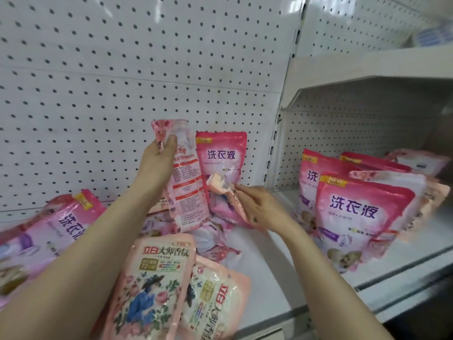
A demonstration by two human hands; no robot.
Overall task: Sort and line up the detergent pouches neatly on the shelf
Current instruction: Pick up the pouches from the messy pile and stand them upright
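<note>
My left hand (158, 161) grips the top of a pale pink pouch (187, 182) that stands upright with its back label toward me. My right hand (257, 207) pinches the edge of a peach pouch (221, 186) lying low beside it. Behind both, a bright pink pouch (221, 153) leans upright against the pegboard. Two peach floral pouches (157, 285) lie flat at the shelf's front, between my arms. A pink pouch (49, 231) lies tilted at the left. Several pink pouches (355, 217) stand in a loose group at the right.
The white shelf (267, 278) has a metal front rail (392, 285). A white pegboard back wall (122, 69) rises behind. An upper shelf (367, 67) overhangs the right bay, with a vertical post (279, 148) dividing the bays.
</note>
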